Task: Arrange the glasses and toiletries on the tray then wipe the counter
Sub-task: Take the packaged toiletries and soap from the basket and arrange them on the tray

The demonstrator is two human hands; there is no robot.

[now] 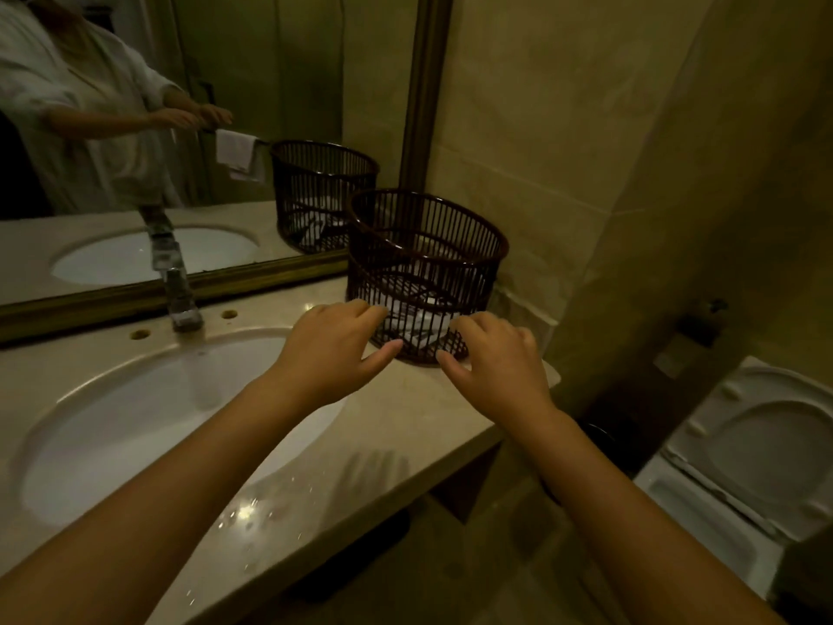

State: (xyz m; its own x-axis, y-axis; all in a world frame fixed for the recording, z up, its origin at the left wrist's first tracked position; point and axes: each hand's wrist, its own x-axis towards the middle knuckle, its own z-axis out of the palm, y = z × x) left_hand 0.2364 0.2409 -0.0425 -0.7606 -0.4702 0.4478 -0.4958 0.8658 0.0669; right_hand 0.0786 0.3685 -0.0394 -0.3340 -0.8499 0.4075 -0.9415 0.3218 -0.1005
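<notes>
Both hands reach for dark slatted basket on marble counter

Left hand [336, 342] and right hand [496, 360], fingers loosely curled, touch the basket [426, 259] base; white packets inside, no readable writing

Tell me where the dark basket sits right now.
The dark basket stands on the counter right of the sink, against the mirror frame, just beyond both hands.
</notes>
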